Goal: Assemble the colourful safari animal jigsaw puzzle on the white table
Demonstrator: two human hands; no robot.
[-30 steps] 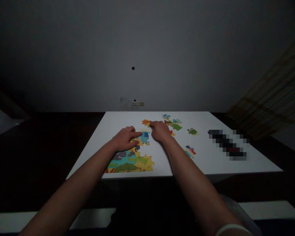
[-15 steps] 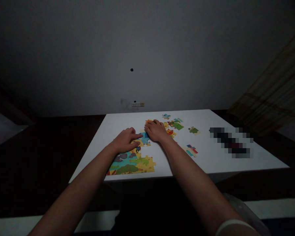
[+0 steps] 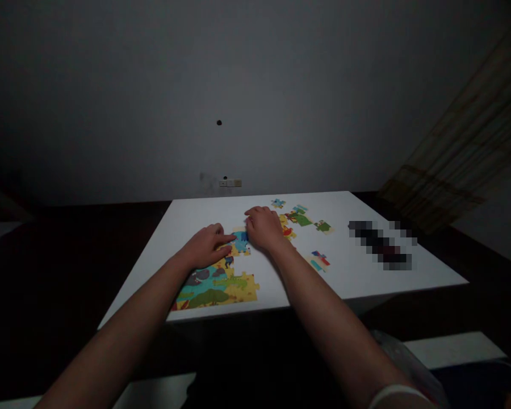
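While the spread left hand (image 3: 202, 247) is pinning the counter's (image 3: 183, 217) near-edge puzzle (image 3: 213, 288), the curled right hand (image 3: 264, 228), hold unseen, should be pressing lightly.

Puzzle assy. (image 3: 213, 296), partly covered, is laid flat at near edge of white tbl. (image 3: 344, 275), L of ctr. Green crocodile (image 3: 235, 282) is printed on it amid teal & yellow; tabs are exposed at R edge. Blue-animal sect. (image 3: 241, 244) is positioned at its far end. Loose pcs. (image 3: 303, 220) are scattered flat to R: red/yellow pc. (image 3: 287, 232), green/cream pc. (image 3: 323, 226), blue pc. (image 3: 278, 203) (farthest), red/blue pcs. (image 3: 320, 260) (nearest).
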